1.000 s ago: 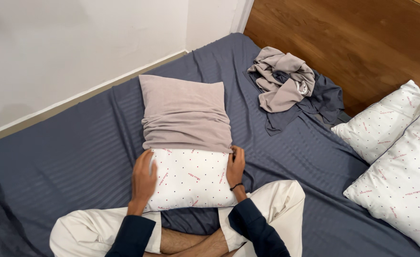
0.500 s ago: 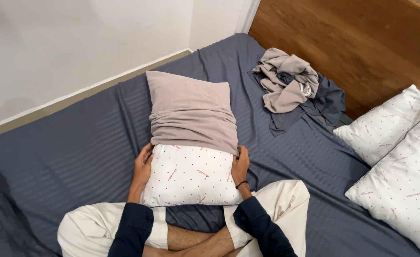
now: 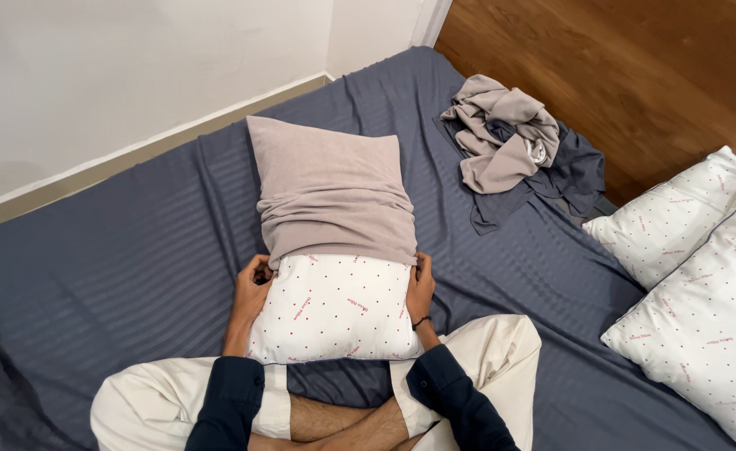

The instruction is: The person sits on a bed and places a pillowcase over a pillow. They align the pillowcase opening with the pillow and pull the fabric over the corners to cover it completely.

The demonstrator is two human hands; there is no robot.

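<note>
While both hands, left hand [image 3: 252,288] and right hand [image 3: 419,286], pinch the pillowcase [image 3: 332,194] hem beside the pillow [image 3: 333,307], tugging evenly seems best.

Bare sheet [image 3: 117,276] left of pillow [image 3: 334,305]; crumpled clothes [image 3: 510,138] and spare pillows [image 3: 702,276] crowd right.

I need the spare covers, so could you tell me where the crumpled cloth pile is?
The crumpled cloth pile lies upper right on the blue sheet, near the wooden floor.
</note>
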